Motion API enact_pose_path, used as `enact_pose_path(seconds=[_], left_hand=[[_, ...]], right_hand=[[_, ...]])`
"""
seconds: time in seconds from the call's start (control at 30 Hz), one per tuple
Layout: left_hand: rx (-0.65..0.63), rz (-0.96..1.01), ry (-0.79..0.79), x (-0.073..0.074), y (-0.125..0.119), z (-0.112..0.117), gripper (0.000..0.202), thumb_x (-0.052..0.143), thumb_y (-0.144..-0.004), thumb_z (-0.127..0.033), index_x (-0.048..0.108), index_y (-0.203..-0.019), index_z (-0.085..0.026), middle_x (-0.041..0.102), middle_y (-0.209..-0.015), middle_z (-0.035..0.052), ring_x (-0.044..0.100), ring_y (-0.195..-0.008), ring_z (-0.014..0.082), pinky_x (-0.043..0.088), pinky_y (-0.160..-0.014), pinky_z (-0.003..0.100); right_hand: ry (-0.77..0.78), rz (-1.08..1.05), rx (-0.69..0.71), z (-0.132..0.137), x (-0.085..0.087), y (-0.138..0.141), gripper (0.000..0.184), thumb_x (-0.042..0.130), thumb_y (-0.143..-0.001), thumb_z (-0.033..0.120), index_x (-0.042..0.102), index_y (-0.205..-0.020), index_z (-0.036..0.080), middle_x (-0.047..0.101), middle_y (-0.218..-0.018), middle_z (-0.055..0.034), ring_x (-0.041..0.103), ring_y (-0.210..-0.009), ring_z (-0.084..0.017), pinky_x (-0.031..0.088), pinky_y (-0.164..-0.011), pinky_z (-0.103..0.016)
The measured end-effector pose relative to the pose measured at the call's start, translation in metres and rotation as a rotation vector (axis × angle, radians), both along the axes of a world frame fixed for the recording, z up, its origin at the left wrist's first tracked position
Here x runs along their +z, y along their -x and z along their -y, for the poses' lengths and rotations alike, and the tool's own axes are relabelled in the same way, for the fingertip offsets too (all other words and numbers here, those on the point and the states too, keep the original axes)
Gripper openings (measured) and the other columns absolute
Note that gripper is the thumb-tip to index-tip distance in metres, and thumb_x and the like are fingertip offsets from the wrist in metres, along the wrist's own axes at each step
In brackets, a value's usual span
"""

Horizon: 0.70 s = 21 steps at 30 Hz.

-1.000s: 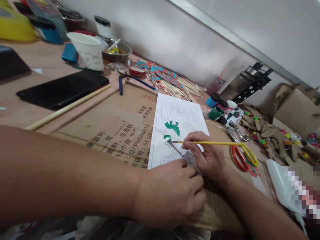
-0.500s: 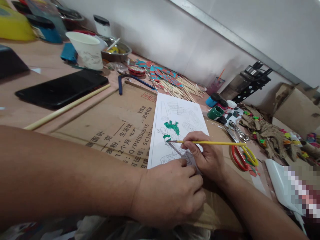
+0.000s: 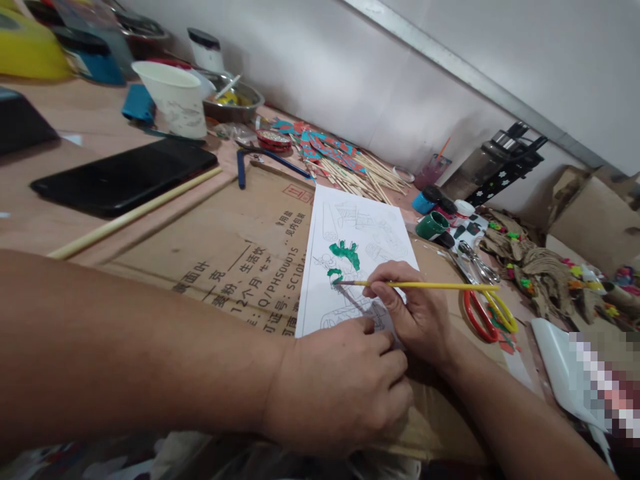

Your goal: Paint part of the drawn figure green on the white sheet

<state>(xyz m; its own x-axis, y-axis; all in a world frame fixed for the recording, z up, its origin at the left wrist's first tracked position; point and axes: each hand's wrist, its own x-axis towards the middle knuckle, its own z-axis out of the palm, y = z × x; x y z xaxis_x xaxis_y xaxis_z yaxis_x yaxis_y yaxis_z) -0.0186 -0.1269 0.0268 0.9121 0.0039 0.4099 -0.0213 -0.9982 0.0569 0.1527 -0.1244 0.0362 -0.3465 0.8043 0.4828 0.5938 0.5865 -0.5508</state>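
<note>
A thin yellow paintbrush [image 3: 440, 286] is pinched between the thumb and fingers of my right hand [image 3: 410, 307]. Its tip touches a small green patch on a white sheet of paper [image 3: 315, 307] printed with line drawings. Just above that patch, a larger curved area of green paint shows on the drawing. My left hand [image 3: 345, 387] rests over the sheet's lower edge with its fingers curled; their tips are hidden. Under the paper lies a flattened cardboard sheet [image 3: 200, 247] with printed lettering.
Paint jars, one an open green jar [image 3: 433, 225], stand right of the paper near red-and-yellow-handled scissors [image 3: 480, 317]. Behind are thin sticks [image 3: 345, 173] and blue-handled pliers [image 3: 270, 160]. At left lie a black phone [image 3: 125, 175], a wooden rod [image 3: 135, 213] and a paper cup [image 3: 173, 100].
The brush has shifted very slightly, its back end a little farther right; its tip stays at the small green patch. My left hand has hardly moved.
</note>
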Motion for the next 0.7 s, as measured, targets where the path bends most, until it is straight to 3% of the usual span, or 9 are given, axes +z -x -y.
enact_pose_path(seconds=[0.7], left_hand=[[-0.023,-0.017,-0.014,0.0006,0.0000,-0.0033,0.020,0.072,-0.081,-0.034,0.067,-0.090,-0.017,0.068,-0.086,0.0055,0.059,-0.073,0.0235,0.048,-0.069,0.041]], right_hand=[[0.009,0.014,0.024,0.0011,0.0022,-0.0014,0.014,0.052,-0.100,0.025,0.061,-0.090,0.021,0.066,-0.081,-0.0006,0.062,-0.075,-0.013,0.050,-0.069,-0.026]])
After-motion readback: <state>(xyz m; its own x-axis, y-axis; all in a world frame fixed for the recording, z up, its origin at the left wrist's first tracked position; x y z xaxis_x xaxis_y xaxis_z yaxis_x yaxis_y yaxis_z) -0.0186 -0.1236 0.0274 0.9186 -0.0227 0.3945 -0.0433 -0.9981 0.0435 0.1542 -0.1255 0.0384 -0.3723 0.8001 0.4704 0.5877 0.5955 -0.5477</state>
